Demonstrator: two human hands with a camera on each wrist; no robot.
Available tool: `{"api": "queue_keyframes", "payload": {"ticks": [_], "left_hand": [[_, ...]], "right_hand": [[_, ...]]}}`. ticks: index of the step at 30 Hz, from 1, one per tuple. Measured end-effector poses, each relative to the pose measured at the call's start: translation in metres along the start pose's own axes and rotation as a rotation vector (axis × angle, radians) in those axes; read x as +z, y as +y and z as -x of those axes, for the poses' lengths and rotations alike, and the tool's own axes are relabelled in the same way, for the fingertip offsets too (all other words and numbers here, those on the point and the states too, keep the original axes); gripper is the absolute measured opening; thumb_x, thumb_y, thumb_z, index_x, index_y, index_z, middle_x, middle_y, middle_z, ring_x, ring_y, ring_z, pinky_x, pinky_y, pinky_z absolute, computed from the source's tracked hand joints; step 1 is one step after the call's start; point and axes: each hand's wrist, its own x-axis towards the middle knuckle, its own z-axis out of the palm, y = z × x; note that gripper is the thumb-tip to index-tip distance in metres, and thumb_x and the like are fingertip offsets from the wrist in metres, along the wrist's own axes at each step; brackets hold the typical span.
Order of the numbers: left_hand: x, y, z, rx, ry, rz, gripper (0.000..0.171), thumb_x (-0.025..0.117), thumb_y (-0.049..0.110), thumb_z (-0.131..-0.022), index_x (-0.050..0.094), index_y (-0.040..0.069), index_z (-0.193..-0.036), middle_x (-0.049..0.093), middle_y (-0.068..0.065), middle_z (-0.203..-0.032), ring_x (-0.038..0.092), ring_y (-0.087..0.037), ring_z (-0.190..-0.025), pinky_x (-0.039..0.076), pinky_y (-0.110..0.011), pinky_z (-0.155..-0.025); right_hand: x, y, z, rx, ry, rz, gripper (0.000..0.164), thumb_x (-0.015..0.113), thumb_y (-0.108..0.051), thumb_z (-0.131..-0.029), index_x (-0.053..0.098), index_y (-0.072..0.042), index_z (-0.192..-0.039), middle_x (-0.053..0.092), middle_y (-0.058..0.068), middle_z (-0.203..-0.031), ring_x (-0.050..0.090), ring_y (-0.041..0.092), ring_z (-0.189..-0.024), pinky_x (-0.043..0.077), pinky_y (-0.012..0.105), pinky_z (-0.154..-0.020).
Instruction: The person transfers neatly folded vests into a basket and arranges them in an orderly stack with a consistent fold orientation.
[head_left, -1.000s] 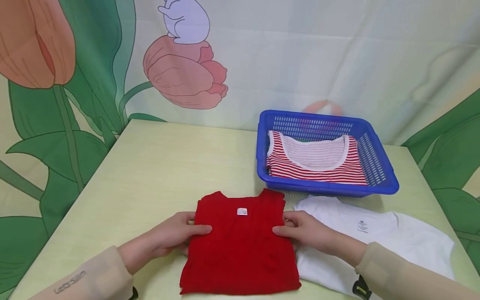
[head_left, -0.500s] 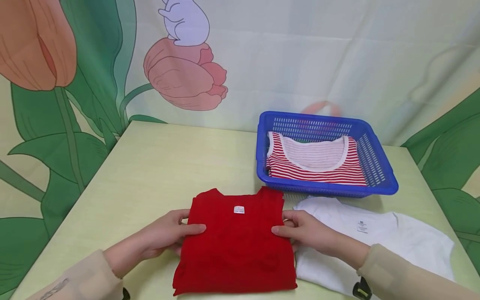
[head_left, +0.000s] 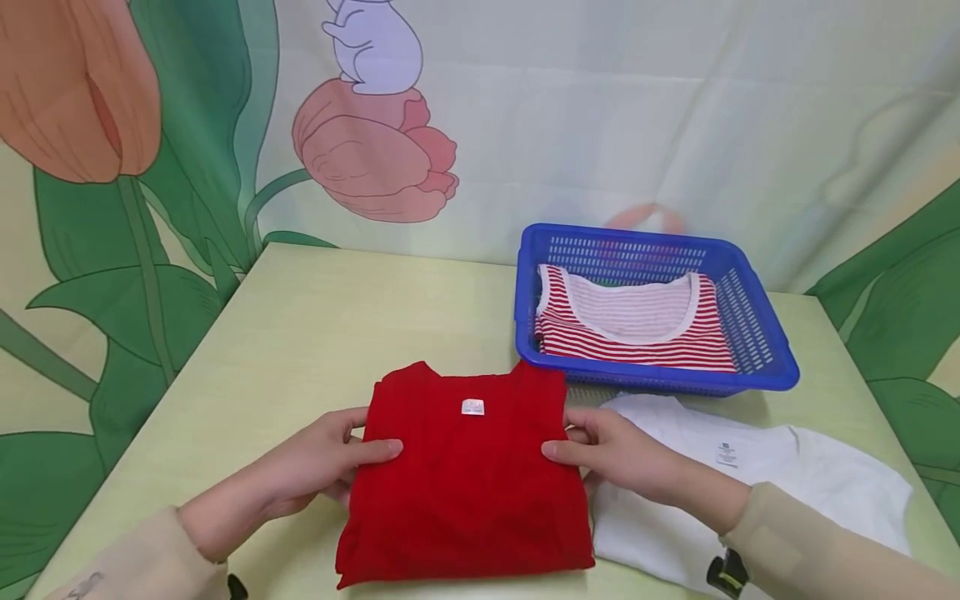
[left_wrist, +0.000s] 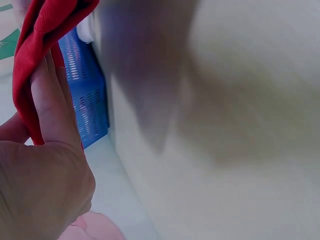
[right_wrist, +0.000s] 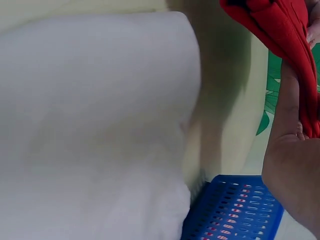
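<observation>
A folded red shirt [head_left: 465,483] with a small white neck label hangs between both hands, neckline toward the back. My left hand [head_left: 315,462] grips its left side, thumb on top and fingers underneath. On the opposite edge my right hand [head_left: 626,454] pinches the cloth the same way. Both wrist views show the shirt [left_wrist: 37,65] lifted off the table, its layers sagging a little, with a shadow below. The fingers of the right hand [right_wrist: 290,105] lie under the cloth [right_wrist: 295,40].
Behind the shirt's right side stands a blue plastic basket [head_left: 525,292] holding a folded red-and-white striped top [head_left: 637,342]. A folded white shirt [head_left: 825,492] lies on the pale table [head_left: 337,317] beneath and beyond the right forearm. A printed flower curtain [head_left: 570,125] hangs behind.
Both hands have raised the red shirt, and it has shifted slightly left and toward the back. The left hand moved left with it. Basket and white shirt have stayed put.
</observation>
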Motion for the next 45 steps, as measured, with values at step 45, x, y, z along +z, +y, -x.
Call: {"api": "queue_keyframes", "payload": {"ticks": [45], "left_hand": [[0.029, 0.122, -0.044, 0.129, -0.031, -0.126, 0.047, 0.068, 0.019, -0.105, 0.054, 0.001, -0.146, 0.076, -0.017, -0.111, 0.079, -0.03, -0.088, 0.067, -0.046, -0.074]], "right_hand": [[-0.08, -0.049, 0.05, -0.102, 0.254, 0.023, 0.051, 0.068, -0.026, -0.106, 0.054, 0.001, -0.148, 0.074, 0.01, -0.129, 0.076, 0.028, -0.11, 0.064, 0.045, -0.091]]}}
